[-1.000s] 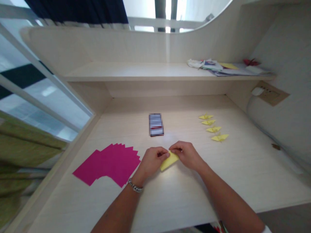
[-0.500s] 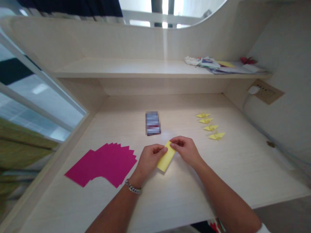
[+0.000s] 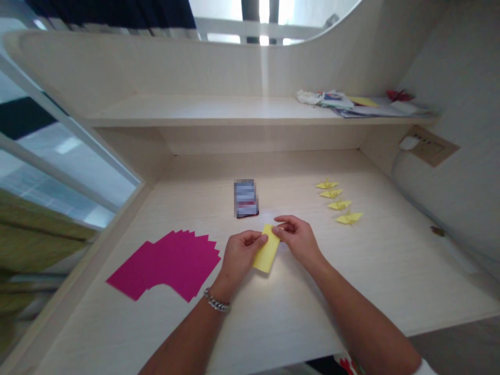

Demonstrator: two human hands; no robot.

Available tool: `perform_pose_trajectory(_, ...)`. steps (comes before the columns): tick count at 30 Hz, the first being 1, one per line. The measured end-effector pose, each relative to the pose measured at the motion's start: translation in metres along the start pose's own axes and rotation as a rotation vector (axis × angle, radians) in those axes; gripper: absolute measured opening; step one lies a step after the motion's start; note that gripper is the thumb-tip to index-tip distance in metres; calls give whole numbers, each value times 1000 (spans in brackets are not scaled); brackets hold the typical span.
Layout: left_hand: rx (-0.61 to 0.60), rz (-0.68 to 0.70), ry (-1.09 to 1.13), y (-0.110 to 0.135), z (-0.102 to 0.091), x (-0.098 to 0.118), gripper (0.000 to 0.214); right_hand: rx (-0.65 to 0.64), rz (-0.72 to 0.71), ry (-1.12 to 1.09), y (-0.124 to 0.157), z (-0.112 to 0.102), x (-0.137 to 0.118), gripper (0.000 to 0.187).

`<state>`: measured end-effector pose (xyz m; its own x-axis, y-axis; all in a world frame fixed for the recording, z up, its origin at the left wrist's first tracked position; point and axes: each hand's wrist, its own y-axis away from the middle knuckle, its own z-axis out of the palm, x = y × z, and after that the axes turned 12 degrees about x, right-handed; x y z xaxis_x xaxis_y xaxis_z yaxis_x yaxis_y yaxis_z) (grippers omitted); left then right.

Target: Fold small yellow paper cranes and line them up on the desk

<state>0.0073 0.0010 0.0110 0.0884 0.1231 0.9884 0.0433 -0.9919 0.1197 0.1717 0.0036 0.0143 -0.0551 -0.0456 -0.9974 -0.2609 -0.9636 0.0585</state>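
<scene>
Between my hands is a sheet of yellow origami paper (image 3: 267, 256), folded to a narrow rectangle and held a little above the desk. My left hand (image 3: 242, 253), with a chain bracelet at its wrist, pinches the paper's left edge, thumb on top. At the upper right corner my right hand (image 3: 297, 237) grips it between thumb and fingers, the index finger slightly raised. The fingers behind the paper are partly hidden. To the right, several folded yellow paper cranes (image 3: 339, 205) stand in a row. A fan of magenta paper sheets (image 3: 175, 263) lies left of my left hand.
A phone-like object (image 3: 246, 198), blurred out, lies beyond my hands. Along the back runs a shelf (image 3: 219, 112) with a pile of papers (image 3: 359, 105) at its right. A white plug (image 3: 409, 143) sits in the wall socket, its cable trailing down the right side.
The folded yellow paper has turned slightly more upright in my hands. My right index finger has lifted a little away from it. The other things have stayed in place.
</scene>
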Motion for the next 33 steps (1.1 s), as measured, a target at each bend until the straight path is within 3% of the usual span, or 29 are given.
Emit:
perform_pose_trajectory(3, 58, 4, 30, -1, 2, -2, 29, 54, 119, -126, -1, 3, 1, 37)
perform_pose_trajectory(7, 89, -48, 93, -3, 7, -4, 32, 107, 100, -163, -5, 5, -1, 34)
perform_pose_trajectory(13, 185, -17, 154, -5, 8, -12, 35, 36, 203, -174, -10, 13, -3, 37)
perform_pose_trajectory(19, 174, -32, 190, -9, 9, -16, 38, 97, -18, 98, -20, 17, 9, 29)
perform_pose_trajectory(24, 232, -15, 165, -10, 8, -17, 37, -4, 108, 22, -17, 20, 23, 33)
perform_pose_trajectory(30, 238, 6, 148, -11, 8, -19, 36, 75, -37, 182, -12, 22, 25, 31)
perform_pose_trajectory(33, 273, 13, 148, -12, 7, -19, 34, 32, 58, 70, -11, 25, 26, 30)
